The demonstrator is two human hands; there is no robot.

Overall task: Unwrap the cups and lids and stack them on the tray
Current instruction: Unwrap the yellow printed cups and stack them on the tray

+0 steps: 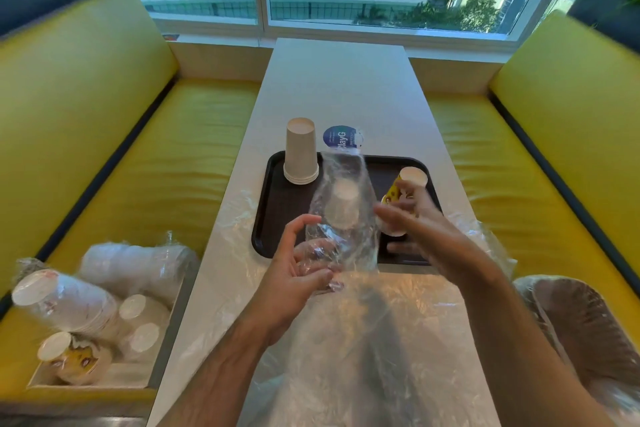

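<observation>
A dark tray (pixel 277 218) lies on the white table. On its far left corner stands an upside-down stack of plain paper cups (pixel 300 152). My left hand (pixel 298 274) grips the lower end of a clear plastic sleeve (pixel 343 211) that stands up over the tray, with a white cup base showing through it. My right hand (pixel 412 222), blurred, reaches over the tray's right side with fingers spread, just in front of a stack of yellow-printed cups (pixel 405 191). I cannot tell whether it touches them.
Loose clear plastic (pixel 381 340) covers the near table. A box (pixel 104 322) on the left yellow bench holds several wrapped cup stacks. A wrapped stack of dark lids (pixel 581 329) lies on the right bench. A round blue sticker (pixel 341 137) sits beyond the tray.
</observation>
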